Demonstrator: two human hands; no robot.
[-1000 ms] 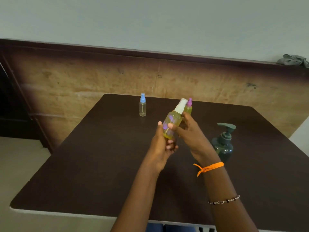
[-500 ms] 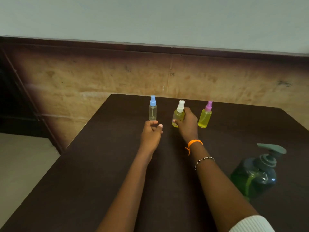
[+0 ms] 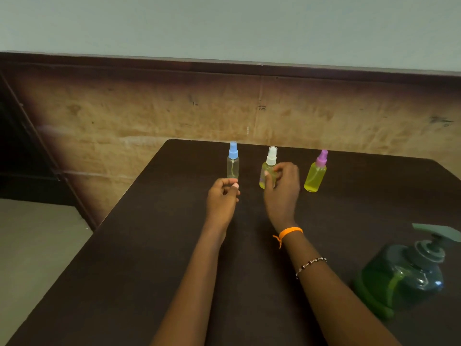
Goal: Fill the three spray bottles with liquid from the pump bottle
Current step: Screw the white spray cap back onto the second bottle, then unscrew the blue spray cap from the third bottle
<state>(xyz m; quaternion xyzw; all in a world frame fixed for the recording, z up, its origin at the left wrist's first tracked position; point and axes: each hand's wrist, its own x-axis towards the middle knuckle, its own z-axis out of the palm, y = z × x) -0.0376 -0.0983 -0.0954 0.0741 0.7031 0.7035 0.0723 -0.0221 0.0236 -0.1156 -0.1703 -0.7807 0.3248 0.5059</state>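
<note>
Three spray bottles stand in a row at the far end of the dark table (image 3: 149, 258). The blue-capped one (image 3: 233, 166) on the left looks clear and nearly empty. The white-capped one (image 3: 269, 168) in the middle and the purple-capped one (image 3: 315, 174) on the right hold yellow liquid. My right hand (image 3: 282, 191) curls its thumb and fingers round the white-capped bottle, which stands on the table. My left hand (image 3: 222, 197) hovers loosely curled just in front of the blue-capped bottle's base, holding nothing. The green pump bottle (image 3: 404, 278) stands near right.
A wood-panelled wall (image 3: 149, 116) rises right behind the table's far edge. The table's left edge drops to a pale floor (image 3: 37, 245). My right wrist wears an orange thread and a beaded bracelet.
A second ago both hands held the white-capped bottle up and tilted. It now stands between the other two spray bottles. My left hand has let go and moved toward the blue-capped bottle.
</note>
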